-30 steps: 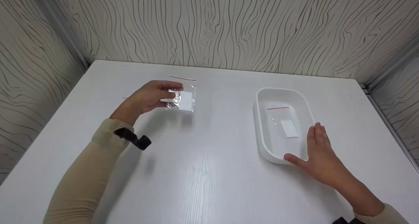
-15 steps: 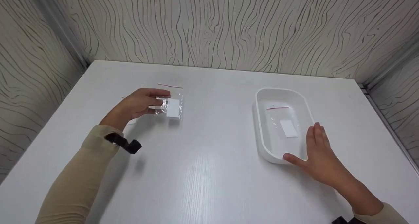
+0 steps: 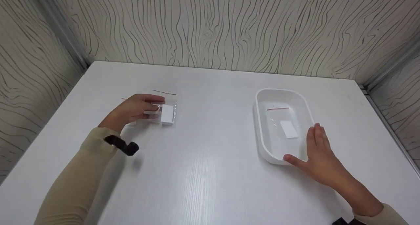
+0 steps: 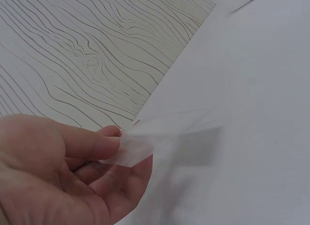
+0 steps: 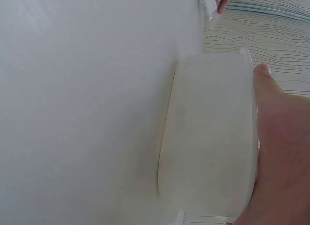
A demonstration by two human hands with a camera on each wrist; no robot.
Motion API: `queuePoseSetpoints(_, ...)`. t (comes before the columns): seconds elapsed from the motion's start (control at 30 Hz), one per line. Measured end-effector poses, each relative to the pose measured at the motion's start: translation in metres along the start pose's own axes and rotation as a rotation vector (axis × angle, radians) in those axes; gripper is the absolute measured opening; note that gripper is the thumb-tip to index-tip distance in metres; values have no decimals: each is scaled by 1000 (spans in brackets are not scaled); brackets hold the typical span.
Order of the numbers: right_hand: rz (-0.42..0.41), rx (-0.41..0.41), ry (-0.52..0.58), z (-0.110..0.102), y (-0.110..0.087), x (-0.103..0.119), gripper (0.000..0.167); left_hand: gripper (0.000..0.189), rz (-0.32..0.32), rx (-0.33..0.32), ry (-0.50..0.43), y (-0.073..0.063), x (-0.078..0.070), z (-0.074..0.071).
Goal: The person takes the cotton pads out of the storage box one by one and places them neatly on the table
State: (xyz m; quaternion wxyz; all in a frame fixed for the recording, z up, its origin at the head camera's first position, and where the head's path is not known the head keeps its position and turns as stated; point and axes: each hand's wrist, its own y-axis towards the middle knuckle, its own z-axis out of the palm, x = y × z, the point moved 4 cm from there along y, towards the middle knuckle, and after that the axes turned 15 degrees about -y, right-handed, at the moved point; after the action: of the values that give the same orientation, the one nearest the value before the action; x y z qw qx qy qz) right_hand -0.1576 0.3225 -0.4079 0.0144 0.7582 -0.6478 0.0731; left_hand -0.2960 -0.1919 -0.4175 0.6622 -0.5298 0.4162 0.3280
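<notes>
My left hand [image 3: 133,110] pinches a small clear zip bag [image 3: 168,114] by its left side. A white card shows in this bag, and a dark reddish zip line runs along its top. In the left wrist view the thumb lies over the bag [image 4: 193,145], with curled fingers beneath it. At the right stands a white plastic tub [image 3: 259,133], and my right hand [image 3: 320,161] rests on its near right corner, fingers straight and thumb at the near rim. Inside the tub lies a similar zip bag [image 3: 288,129], also with a white card and a red line.
Another zip bag [image 3: 131,123] lies on the white table [image 3: 210,172], mostly hidden behind my left hand and wrist. A wall panel with a wood-grain pattern [image 3: 210,28] closes off the back, with more panels at both sides.
My left hand has moved left and nearer with the zip bag, and the bag now hangs lower over the table. The right hand and the tub stay in place.
</notes>
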Motion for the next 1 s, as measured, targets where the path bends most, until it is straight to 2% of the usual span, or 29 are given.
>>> queuePoseSetpoints(0.23,0,-1,0,0,0,0,126,47,-30,-32,38,2,6,-2)
queuePoseSetpoints(0.47,-1,-1,0,0,0,0,126,43,-44,-69,166,1,7,-3)
queuePoseSetpoints(0.67,2,4,-3,0,1,0,126,40,-24,-83,290,0,6,-1)
queuePoseSetpoints(0.8,3,4,1,-1,1,0,126,40,-11,-80,350,-1,4,2)
queuePoseSetpoints(1.0,-12,-16,5,-1,1,0,125,42,15,-36,390,-3,1,7)
